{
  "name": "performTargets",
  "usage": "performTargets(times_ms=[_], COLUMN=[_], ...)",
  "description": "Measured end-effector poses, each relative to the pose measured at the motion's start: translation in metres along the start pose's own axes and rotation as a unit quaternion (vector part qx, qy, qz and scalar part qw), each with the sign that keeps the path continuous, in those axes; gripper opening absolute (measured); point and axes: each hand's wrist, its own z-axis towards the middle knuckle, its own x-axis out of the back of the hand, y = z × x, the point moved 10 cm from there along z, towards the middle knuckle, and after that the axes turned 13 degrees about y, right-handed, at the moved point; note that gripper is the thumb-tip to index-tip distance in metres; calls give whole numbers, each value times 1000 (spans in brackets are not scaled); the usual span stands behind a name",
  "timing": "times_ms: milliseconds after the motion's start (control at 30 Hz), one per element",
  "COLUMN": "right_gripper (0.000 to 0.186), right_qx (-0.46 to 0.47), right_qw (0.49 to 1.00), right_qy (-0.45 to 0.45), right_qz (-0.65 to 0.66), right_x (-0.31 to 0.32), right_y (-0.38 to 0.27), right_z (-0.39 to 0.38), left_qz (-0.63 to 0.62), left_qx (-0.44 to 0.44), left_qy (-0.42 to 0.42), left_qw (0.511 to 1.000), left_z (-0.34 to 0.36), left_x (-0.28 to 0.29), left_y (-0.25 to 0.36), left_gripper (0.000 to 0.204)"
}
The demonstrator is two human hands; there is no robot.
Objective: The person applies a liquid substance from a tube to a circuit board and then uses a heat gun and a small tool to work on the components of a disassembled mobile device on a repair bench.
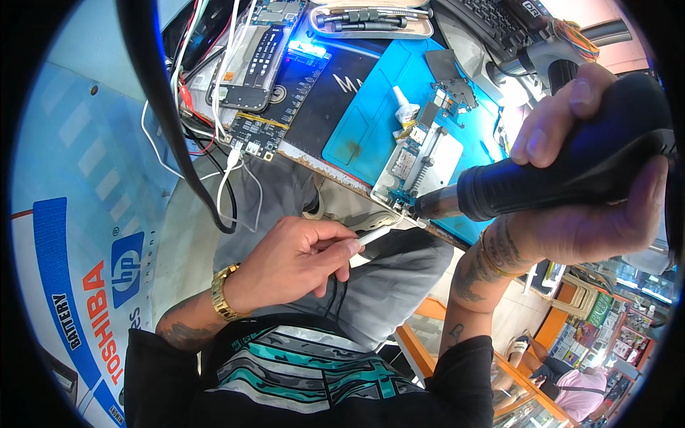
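My right hand (581, 232) wraps around the thick black handle of a hot air gun (556, 178). Its metal nozzle (439, 205) points left at the near end of a small phone circuit board (407, 162), which lies in a metal board holder (444, 160) over the edge of a blue work mat (367, 107). Between the thumb and fingers of my left hand (303, 257) is a pair of pale tweezers (376, 234). The tweezers' tips reach the board's near end, close under the nozzle; whether they touch it cannot be made out.
A small white-tipped bottle (405, 114) and loose dark parts (453, 85) lie on the mat beyond the board. To the left are an opened phone (250, 71), a lit black test board (307, 68) and cables (230, 160). Behind sits a tool case (421, 30). A black cable (168, 114) crosses the left foreground.
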Motion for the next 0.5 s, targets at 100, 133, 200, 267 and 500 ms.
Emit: performTargets(times_ms=[100, 133, 200, 267, 500], right_gripper=[63, 63, 63, 63, 63], right_qx=[28, 31, 34, 38, 36], right_qw=[999, 999, 998, 998, 997], right_qy=[11, 14, 18, 33, 45], right_qz=[30, 35, 41, 45, 45], right_x=[0, 0, -1, 2, 4], right_y=[-4, -5, -5, -6, -5], right_z=[-1, -1, -2, -2, -1], left_qz=[3, 4, 6, 8, 3], left_qx=[-1, -4, -6, -8, -3], left_qy=[-1, -3, -5, -7, -7], left_qw=[1000, 1000, 1000, 1000, 1000], left_z=[0, 0, 0, 0, 0], left_x=[0, 0, 0, -1, -1], left_y=[0, 0, 1, 1, 0], left_gripper=[23, 23, 23, 23, 23])
